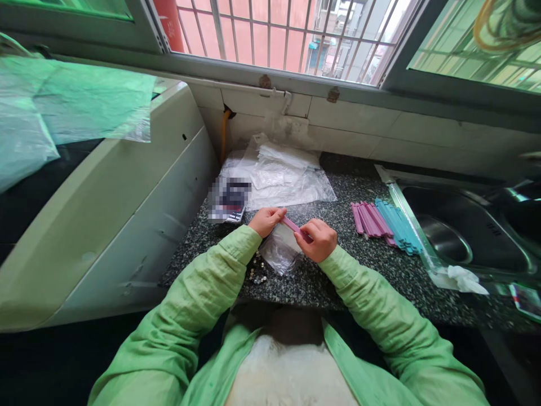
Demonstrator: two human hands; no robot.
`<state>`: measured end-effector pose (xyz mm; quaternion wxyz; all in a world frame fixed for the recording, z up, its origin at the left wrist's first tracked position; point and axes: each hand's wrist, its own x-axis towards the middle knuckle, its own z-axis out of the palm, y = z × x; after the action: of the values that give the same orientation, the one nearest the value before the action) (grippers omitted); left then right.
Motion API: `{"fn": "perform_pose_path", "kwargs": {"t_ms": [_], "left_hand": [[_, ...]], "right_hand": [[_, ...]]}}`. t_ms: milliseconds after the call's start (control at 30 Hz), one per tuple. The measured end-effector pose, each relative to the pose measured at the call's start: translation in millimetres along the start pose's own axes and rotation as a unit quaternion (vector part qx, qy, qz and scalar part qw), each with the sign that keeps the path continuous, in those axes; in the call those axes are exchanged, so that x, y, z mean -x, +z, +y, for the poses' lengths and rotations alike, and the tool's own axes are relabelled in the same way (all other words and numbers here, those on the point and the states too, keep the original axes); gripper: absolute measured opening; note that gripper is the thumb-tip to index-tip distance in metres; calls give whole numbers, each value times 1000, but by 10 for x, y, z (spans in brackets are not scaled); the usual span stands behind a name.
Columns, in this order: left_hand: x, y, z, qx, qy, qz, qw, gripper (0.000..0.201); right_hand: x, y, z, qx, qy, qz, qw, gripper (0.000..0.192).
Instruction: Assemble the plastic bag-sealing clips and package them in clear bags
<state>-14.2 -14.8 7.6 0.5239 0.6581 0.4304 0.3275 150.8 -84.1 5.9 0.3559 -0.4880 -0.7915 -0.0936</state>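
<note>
Two arms in light green sleeves reach forward, elbows bent, wrists angled inward. The left hand (265, 220) and right hand (320, 239) sit close together, fingers curled in a pinching grip, knuckles up.

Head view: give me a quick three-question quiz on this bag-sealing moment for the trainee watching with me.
1. True or false: both hands are on the pink sealing strip.
2. What lies nearest the sink: A) the blue strips, B) the pile of clear bags, C) the small beads?
3. What hangs beneath the pink sealing strip, between the left hand and the right hand?

Key
1. True: each hand pinches one end of it.
2. A: the blue strips lie beside the sink rim, with the pink strips just left of them.
3. A small clear plastic bag, crumpled above the speckled counter.
</note>
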Motion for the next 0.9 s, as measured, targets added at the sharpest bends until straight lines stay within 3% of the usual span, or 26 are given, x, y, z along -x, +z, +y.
{"fn": "perform_pose_path", "kwargs": {"t_ms": [500,900], "left_hand": [[-3,43,-70,56,7,5,998,49],[33,89,25,195,-50,21,979,48]], "right_hand": [[23,27,46,-66,-28,6,997,18],[28,49,63,-100,-47,22,994,14]]}}
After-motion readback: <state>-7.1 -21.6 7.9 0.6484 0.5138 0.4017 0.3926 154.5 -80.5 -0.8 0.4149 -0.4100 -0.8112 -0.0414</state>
